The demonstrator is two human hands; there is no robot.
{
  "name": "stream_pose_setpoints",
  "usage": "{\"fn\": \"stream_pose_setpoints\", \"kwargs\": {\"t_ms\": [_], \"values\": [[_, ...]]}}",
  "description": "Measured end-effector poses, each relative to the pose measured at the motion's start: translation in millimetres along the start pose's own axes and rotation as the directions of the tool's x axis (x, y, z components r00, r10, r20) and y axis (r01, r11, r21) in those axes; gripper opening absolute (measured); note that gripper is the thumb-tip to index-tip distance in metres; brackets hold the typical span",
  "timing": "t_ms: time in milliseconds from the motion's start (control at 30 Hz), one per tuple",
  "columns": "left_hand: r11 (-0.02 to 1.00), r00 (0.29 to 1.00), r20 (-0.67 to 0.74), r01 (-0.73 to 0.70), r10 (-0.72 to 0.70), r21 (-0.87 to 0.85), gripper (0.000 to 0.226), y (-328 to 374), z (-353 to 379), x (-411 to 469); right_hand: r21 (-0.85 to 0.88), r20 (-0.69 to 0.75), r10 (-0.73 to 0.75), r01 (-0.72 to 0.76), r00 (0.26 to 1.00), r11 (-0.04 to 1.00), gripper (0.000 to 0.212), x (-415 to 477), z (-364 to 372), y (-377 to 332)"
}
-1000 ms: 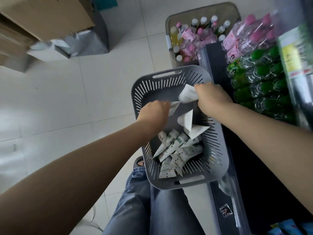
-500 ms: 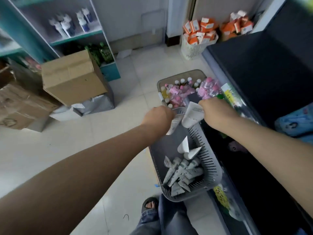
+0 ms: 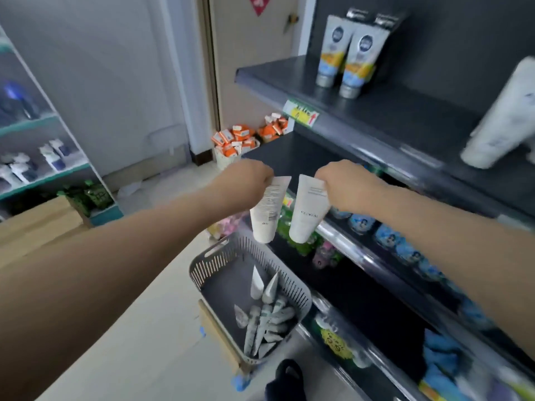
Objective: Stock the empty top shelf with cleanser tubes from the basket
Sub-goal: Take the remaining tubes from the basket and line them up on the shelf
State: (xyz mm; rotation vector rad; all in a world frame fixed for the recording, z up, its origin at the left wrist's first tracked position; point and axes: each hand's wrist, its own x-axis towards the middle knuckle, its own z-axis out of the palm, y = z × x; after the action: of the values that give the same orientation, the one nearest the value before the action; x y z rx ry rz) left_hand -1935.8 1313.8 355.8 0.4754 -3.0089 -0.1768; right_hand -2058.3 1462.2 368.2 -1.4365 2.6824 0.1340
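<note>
The left hand (image 3: 249,180) grips a white tube (image 3: 267,211) by its flat end, and the right hand (image 3: 344,185) grips a second tube (image 3: 307,214) the same way. Both hang cap down, side by side. Under the hands stands the grey basket (image 3: 212,263) with more tubes (image 3: 265,316) inside. Above the right hand is the dark top shelf (image 3: 405,111), where two printed tubes (image 3: 343,56) stand upright.

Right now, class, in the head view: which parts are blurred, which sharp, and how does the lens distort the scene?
Head view: sharpest at centre, where the left hand and right hand pinch the left tube and right tube; the white tube at the right edge smears with motion blur; margins go soft; the wide lens bows the top shelf.
</note>
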Motion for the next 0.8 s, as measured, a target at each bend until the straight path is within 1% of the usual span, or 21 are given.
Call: {"fn": "stream_pose_setpoints", "kwargs": {"t_ms": [133,200,267,333,467,533,600,700,800], "values": [[0.992,0.993,-0.037,-0.117,0.115,-0.040,0.026,37.1,-31.6,0.9,-0.014,-0.119,0.070,-0.072,0.990,0.997,0.018,-46.4,-33.3,24.2],[0.985,0.984,-0.049,-0.172,0.170,-0.024,0.025,56.5,-47.1,2.2,-0.015,-0.141,0.113,-0.116,0.984,0.993,0.019,-70.6,-49.8,34.9],[0.973,0.971,-0.064,-0.232,0.231,-0.004,0.025,75.8,-61.4,5.5,0.022,-0.150,0.166,-0.164,0.975,0.986,0.024,-93.3,-65.1,45.3],[0.960,0.958,-0.059,-0.281,0.280,-0.007,0.026,95.6,-74.8,8.6,0.062,-0.162,0.210,-0.202,0.964,0.977,0.020,-115.5,-79.1,55.5],[0.923,0.922,-0.075,-0.383,0.379,-0.043,0.024,135.6,-100.3,13.3,0.151,-0.213,0.270,-0.242,0.939,0.959,0.023,-157.1,-106.2,75.8],[0.900,0.902,-0.088,-0.429,0.423,-0.072,0.025,158.0,-113.2,15.8,0.180,-0.214,0.311,-0.276,0.926,0.944,0.024,-177.7,-119.6,87.1],[0.879,0.884,-0.090,-0.466,0.459,-0.097,0.025,181.4,-123.7,17.5,0.195,-0.216,0.357,-0.318,0.909,0.928,0.030,-196.7,-129.6,100.5],[0.863,0.866,-0.098,-0.499,0.491,-0.081,0.026,205.5,-136.8,23.0,0.191,-0.244,0.378,-0.338,0.893,0.922,0.024,-214.8,-140.9,115.8],[0.850,0.852,-0.116,-0.520,0.510,-0.081,0.029,241.5,-147.2,32.0,0.215,-0.265,0.436,-0.388,0.860,0.896,0.029,-239.9,-152.8,141.9]]}}
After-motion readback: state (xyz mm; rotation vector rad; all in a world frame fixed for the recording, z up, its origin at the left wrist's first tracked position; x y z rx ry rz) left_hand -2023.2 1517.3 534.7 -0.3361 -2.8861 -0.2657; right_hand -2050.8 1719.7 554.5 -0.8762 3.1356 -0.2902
